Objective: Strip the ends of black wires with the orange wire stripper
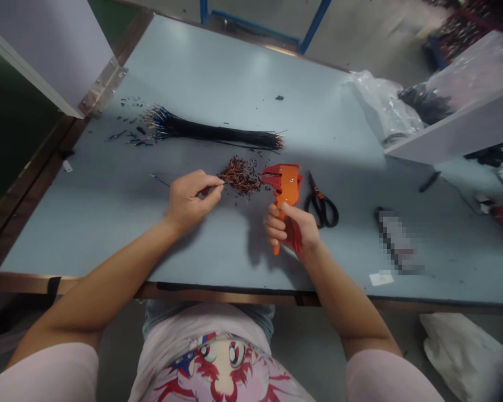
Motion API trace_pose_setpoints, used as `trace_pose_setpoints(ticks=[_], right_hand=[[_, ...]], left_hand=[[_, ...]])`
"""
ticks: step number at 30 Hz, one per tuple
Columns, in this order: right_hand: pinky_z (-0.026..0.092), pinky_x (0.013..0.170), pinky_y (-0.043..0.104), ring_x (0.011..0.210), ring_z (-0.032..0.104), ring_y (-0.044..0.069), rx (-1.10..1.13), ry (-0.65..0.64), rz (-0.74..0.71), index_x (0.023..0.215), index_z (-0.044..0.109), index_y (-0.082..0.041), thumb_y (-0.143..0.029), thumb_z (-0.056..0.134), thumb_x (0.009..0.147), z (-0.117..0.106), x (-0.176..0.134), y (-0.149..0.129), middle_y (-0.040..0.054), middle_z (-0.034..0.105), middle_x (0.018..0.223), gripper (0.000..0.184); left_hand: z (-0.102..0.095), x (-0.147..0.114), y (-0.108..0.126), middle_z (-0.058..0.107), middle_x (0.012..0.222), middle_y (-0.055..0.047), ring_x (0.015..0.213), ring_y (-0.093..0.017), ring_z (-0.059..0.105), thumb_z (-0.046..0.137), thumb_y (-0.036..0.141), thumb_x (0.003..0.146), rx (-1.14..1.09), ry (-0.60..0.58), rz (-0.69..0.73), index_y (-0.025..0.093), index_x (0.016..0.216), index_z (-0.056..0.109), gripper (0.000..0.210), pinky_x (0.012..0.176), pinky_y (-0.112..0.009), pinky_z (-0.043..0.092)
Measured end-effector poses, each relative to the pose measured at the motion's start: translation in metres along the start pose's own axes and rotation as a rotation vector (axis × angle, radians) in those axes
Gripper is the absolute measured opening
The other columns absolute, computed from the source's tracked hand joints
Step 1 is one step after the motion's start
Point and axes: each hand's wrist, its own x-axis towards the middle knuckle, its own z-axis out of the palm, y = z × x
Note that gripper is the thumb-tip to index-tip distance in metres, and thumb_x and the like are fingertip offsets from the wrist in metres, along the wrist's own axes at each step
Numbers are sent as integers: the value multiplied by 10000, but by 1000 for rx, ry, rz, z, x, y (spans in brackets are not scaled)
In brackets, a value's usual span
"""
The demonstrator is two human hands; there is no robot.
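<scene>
My left hand pinches a thin black wire near one end, and its other end sticks out to the left past my wrist. In my right hand is an orange and red wire stripper, its jaws pointing left toward my left fingertips but apart from the wire. Between the two hands lies a heap of copper-coloured and black scraps. Behind it a thick bundle of black wires stretches across the table, with blue and metal ends at the left and bare copper ends at the right.
Black-handled scissors lie just right of the wire stripper. Farther right are a blurred-out object and a white paper slip. Clear plastic bags sit at the back right by a pale panel. Small scraps surround the bundle's left end.
</scene>
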Motion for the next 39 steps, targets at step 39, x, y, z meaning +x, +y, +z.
trace_pose_setpoints(ticks=[39], right_hand=[[547,603,348,622,631,170,-298,-232,11,896,560,-119,-366,636,849,8,-3,27,32,604,690,263]], left_hand=[[4,-11,11,644,753,-2,685,-114,560,623,134,769,72,-19,270,207,878,612,132,644,-246,459]])
